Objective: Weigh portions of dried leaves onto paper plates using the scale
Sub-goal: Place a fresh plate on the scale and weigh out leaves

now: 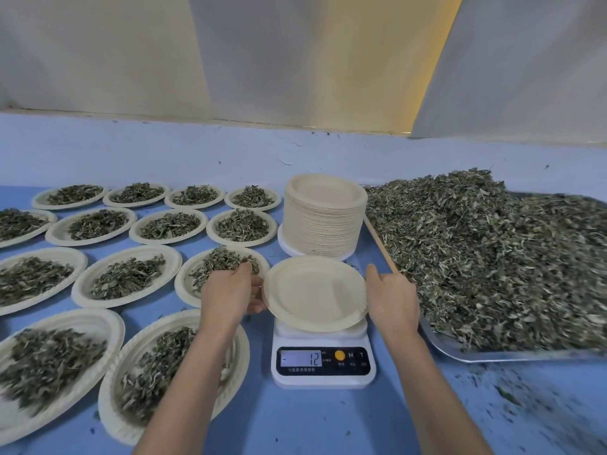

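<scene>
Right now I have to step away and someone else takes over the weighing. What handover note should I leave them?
Hands: left hand and right hand hold an empty plate by opposite rims, over the scale; the display shows 12.
Things: leaves heaped on the tray at right; plate stack behind the scale.
Done: thirteen filled plates in view at left.
Left: set the plate down, add leaves, weigh, repeat.

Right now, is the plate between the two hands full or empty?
Empty: the plate above the scale shows only bare paper, nothing on it.
</scene>
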### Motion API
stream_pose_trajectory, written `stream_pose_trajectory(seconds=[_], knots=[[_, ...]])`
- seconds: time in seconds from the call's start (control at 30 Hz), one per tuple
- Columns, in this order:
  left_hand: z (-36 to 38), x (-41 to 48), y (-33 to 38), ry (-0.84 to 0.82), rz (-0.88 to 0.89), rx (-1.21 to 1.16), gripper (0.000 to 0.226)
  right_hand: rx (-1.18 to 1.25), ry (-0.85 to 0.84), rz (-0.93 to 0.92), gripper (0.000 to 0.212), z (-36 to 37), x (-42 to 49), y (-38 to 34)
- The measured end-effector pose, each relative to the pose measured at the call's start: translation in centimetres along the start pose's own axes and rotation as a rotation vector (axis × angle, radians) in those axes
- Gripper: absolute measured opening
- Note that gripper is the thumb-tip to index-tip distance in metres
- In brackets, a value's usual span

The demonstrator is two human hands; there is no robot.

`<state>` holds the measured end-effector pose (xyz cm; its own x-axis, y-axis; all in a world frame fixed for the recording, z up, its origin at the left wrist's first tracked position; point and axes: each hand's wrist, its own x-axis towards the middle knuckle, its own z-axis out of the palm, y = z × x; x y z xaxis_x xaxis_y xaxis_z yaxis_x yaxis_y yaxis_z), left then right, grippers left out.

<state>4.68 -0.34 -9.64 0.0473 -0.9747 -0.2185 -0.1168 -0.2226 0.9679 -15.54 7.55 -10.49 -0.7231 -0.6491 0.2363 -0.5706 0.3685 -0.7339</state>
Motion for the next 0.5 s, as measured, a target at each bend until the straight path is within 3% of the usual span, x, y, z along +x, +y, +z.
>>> stream_pose_trajectory(seconds=[0.37, 0.5], knots=[[-0.05, 0.17, -0.53, 0.004, 0.014, 0.070, 0.035, -0.003, -0.033, -0.024, 0.059, 0.41, -0.16, 0.28], [-0.52, -0.45, -0.53, 0.080, 0.219, 0.284, 0.040, 0.065, -0.006, -0.115, 0.052, 0.05, -0.09, 0.14]])
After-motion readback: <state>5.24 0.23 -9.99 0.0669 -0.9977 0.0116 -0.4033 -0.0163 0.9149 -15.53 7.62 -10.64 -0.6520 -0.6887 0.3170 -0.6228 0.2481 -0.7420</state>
